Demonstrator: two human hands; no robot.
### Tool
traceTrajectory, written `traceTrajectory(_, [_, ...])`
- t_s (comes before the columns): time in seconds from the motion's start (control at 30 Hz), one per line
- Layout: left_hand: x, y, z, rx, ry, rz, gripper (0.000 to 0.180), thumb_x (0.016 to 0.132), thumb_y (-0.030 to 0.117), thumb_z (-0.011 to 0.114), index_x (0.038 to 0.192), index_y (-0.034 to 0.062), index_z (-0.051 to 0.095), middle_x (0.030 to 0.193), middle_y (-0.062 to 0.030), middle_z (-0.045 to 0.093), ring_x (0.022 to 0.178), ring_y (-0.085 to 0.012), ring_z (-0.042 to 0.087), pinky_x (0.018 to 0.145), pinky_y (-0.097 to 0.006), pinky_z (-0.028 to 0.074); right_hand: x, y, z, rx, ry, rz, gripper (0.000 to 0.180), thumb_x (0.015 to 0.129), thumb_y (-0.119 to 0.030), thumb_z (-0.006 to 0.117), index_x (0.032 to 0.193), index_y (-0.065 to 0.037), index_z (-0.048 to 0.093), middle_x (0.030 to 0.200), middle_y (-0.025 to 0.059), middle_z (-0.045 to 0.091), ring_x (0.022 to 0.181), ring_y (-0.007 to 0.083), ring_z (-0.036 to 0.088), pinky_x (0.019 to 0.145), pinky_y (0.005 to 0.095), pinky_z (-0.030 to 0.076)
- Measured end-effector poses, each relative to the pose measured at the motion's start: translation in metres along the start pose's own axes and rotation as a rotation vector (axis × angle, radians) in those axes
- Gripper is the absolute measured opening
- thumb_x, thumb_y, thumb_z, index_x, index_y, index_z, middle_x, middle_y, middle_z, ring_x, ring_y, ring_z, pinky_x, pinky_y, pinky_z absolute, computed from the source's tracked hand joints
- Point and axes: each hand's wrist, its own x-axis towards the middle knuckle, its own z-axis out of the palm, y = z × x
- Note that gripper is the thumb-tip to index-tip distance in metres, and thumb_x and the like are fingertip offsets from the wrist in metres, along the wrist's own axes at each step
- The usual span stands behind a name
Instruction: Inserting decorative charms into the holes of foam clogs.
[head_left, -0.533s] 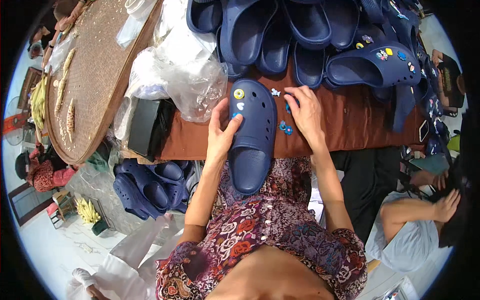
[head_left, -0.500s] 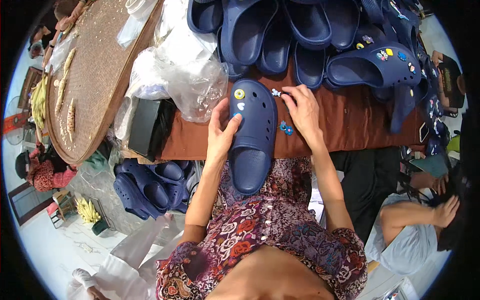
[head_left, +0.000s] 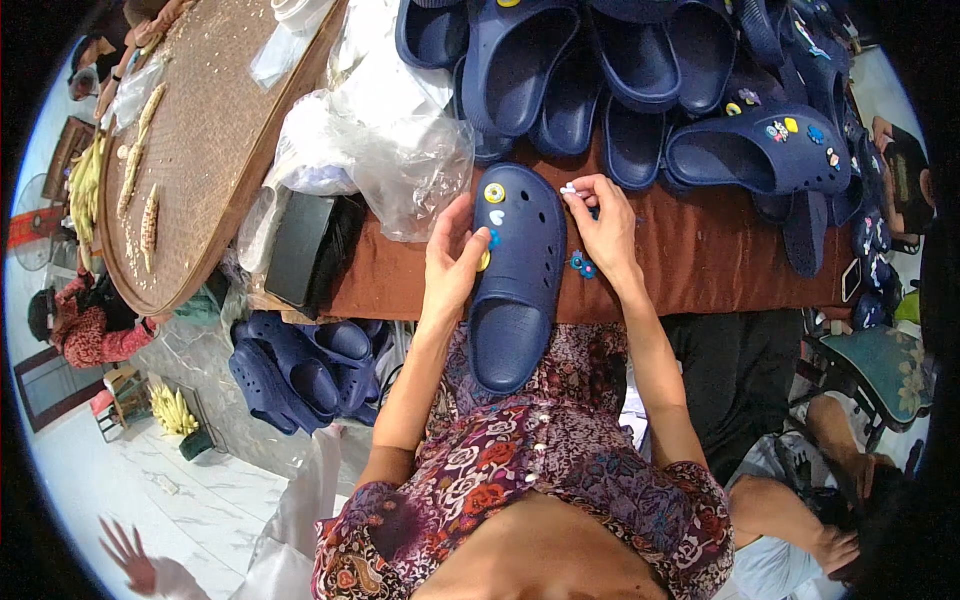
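Note:
A dark blue clog (head_left: 516,285) lies in front of me, toe away, its heel hanging over the table's front edge. My left hand (head_left: 452,265) is closed on its left side, thumb on top. Along that side sit a yellow ring charm (head_left: 494,193), a white heart charm (head_left: 497,216), a blue charm (head_left: 494,238) and a yellow charm (head_left: 484,261), partly covered by the thumb. Just right of the toe, my right hand (head_left: 607,230) pinches a small white charm (head_left: 570,189) between thumb and fingers. Blue flower charms (head_left: 582,265) lie below that hand on the brown cloth (head_left: 700,250).
More blue clogs (head_left: 640,60) are heaped at the back, one decorated clog (head_left: 760,150) at right. Clear plastic bags (head_left: 410,170), a black box (head_left: 302,245) and a large woven tray (head_left: 200,130) with corn stand left. Other clogs (head_left: 310,370) sit below the table. People are nearby.
My right hand has picked up the white charm and turned it, close beside the clog's toe. My left hand keeps its hold on the clog. Another person's spread hand has appeared at lower left.

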Motion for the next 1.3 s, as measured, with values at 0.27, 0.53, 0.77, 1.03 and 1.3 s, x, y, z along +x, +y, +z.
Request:
traceTrajectory(0.27, [0.017,-0.009,0.008,0.179,-0.062,0.124,0.057,0.093,0.005,0.061,0.145,-0.0021,0.039,0.147,-0.0158,0.043,0.134,-0.0224,0.043,0.111,-0.034,0.034,0.007,-0.026,0.018,0.390,-0.149,0.090,0.018,0.084,-0.011,0.074,0.099,-0.001,0.072,0.082,0.0042,0.066,0.071,0.0089,0.059,0.063,0.0237,0.048])
traceTrajectory(0.53, [0.053,-0.004,0.016,0.775,-0.082,0.345,0.054,0.088,0.018,0.069,0.137,0.0055,0.050,0.134,-0.0200,0.051,0.127,-0.0301,0.048,0.106,-0.038,0.038,-0.001,-0.041,0.019,0.157,-0.049,0.066,0.017,0.084,-0.014,0.073,0.098,-0.004,0.074,0.087,0.0108,0.068,0.075,0.0189,0.066,0.066,0.0302,0.051])
traceTrajectory(0.77, [0.058,-0.014,0.016,0.752,-0.031,0.387,0.050,0.086,0.022,0.070,0.132,0.0085,0.055,0.128,-0.0209,0.052,0.122,-0.0337,0.050,0.103,-0.040,0.040,0.002,-0.043,0.019,0.135,-0.036,0.100,0.017,0.084,-0.016,0.073,0.097,-0.005,0.074,0.088,0.0081,0.067,0.077,0.0230,0.065,0.072,0.0336,0.052])
traceTrajectory(1.03, [0.059,-0.005,0.020,0.785,-0.025,0.321,0.042,0.090,0.022,0.066,0.129,0.0086,0.057,0.125,-0.0195,0.053,0.119,-0.0329,0.050,0.103,-0.041,0.039,0.019,0.001,0.032,0.576,-0.247,0.299,0.047,0.080,-0.012,0.078,0.123,-0.005,0.061,0.103,0.0119,0.065,0.094,0.0199,0.062,0.083,0.0300,0.051])
traceTrajectory(1.3, [0.064,-0.016,0.017,0.682,-0.017,0.343,0.036,0.093,0.019,0.060,0.127,0.0075,0.058,0.124,-0.0193,0.052,0.119,-0.0333,0.049,0.102,-0.041,0.039,0.029,0.005,0.032,0.769,-0.444,0.447,0.052,0.081,-0.010,0.076,0.128,-0.001,0.056,0.111,0.0141,0.064,0.098,0.0186,0.062,0.085,0.0297,0.051])
